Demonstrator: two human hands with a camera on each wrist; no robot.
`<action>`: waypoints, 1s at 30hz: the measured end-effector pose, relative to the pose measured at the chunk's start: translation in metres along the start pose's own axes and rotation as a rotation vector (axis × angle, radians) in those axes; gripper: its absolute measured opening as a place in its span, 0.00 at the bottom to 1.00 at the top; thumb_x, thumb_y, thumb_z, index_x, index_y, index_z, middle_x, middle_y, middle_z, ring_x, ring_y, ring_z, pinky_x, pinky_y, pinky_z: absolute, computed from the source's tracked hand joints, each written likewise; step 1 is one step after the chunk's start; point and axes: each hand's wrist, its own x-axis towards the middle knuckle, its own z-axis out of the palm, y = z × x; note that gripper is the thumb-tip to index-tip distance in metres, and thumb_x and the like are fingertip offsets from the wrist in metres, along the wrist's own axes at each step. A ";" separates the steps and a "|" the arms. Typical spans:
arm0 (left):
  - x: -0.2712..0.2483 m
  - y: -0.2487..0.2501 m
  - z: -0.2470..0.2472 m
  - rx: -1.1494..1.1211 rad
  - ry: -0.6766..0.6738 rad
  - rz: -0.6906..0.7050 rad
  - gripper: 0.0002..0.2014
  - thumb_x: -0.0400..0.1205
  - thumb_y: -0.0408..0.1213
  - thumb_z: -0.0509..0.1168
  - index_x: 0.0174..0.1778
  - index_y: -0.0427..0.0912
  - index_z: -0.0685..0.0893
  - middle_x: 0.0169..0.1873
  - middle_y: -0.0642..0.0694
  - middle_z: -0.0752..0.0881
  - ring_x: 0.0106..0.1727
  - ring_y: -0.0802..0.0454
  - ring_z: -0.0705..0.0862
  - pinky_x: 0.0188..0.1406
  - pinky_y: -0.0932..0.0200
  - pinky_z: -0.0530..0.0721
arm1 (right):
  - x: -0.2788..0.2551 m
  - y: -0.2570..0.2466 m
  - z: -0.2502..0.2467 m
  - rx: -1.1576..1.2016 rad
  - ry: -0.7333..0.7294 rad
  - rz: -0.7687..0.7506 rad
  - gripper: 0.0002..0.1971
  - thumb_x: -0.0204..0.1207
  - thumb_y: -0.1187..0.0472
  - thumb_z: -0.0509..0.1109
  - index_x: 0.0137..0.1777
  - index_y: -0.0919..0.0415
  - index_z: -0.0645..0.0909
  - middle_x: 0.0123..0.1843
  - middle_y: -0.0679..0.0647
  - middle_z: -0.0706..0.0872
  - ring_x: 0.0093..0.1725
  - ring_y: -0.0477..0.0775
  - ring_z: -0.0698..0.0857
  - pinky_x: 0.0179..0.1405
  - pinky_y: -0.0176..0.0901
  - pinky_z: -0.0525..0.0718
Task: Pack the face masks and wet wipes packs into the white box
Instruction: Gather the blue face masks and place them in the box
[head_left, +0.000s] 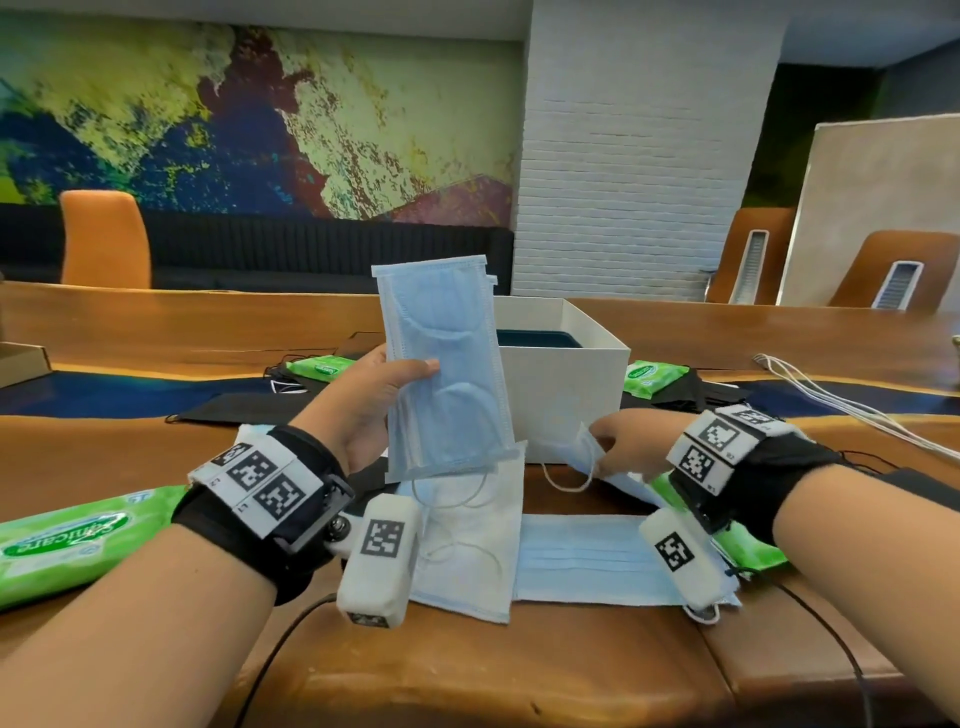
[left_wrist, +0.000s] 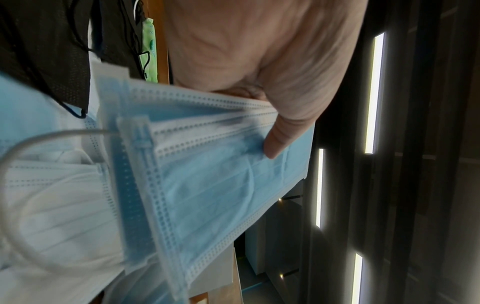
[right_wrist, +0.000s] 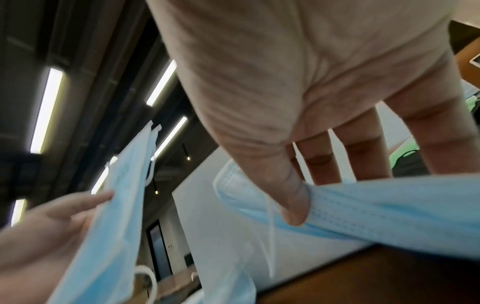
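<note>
My left hand (head_left: 363, 400) holds a small stack of blue face masks (head_left: 441, 364) upright in front of the white box (head_left: 566, 384), thumb (left_wrist: 280, 139) pressed on the top mask (left_wrist: 207, 174). My right hand (head_left: 623, 441) pinches the end of another blue mask (head_left: 597, 457) low over the table, thumb (right_wrist: 293, 205) on the fabric (right_wrist: 389, 205). More blue and white masks (head_left: 571, 561) lie flat between my wrists. Green wet wipes packs lie at near left (head_left: 78, 540), under my right wrist (head_left: 753, 551), and on either side of the box (head_left: 322, 368) (head_left: 652, 376).
Black masks (head_left: 228, 408) lie on the wooden table (head_left: 519, 665) left and right of the box. White cords (head_left: 841, 405) trail at the far right. A cardboard box corner (head_left: 21, 361) sits at the left edge. Orange chairs (head_left: 104, 239) stand behind the table.
</note>
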 end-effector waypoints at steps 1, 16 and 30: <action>0.003 -0.002 -0.001 0.006 0.005 -0.001 0.16 0.83 0.30 0.63 0.67 0.46 0.79 0.59 0.43 0.88 0.61 0.42 0.86 0.61 0.40 0.82 | 0.001 0.005 -0.004 0.084 0.031 0.001 0.14 0.78 0.54 0.68 0.60 0.61 0.79 0.54 0.55 0.86 0.49 0.54 0.86 0.45 0.40 0.88; 0.034 -0.054 0.003 -0.046 0.037 0.018 0.20 0.82 0.30 0.64 0.70 0.42 0.77 0.62 0.39 0.86 0.61 0.39 0.85 0.60 0.39 0.82 | -0.016 0.018 -0.056 1.350 0.457 -0.335 0.12 0.81 0.67 0.63 0.63 0.59 0.78 0.53 0.58 0.86 0.49 0.55 0.85 0.51 0.51 0.85; 0.033 -0.057 -0.004 -0.006 0.072 0.034 0.18 0.82 0.21 0.58 0.65 0.42 0.79 0.58 0.38 0.87 0.56 0.39 0.87 0.58 0.42 0.85 | 0.033 -0.012 -0.029 1.854 0.396 -0.447 0.10 0.81 0.68 0.62 0.59 0.59 0.79 0.48 0.53 0.88 0.48 0.52 0.86 0.60 0.48 0.83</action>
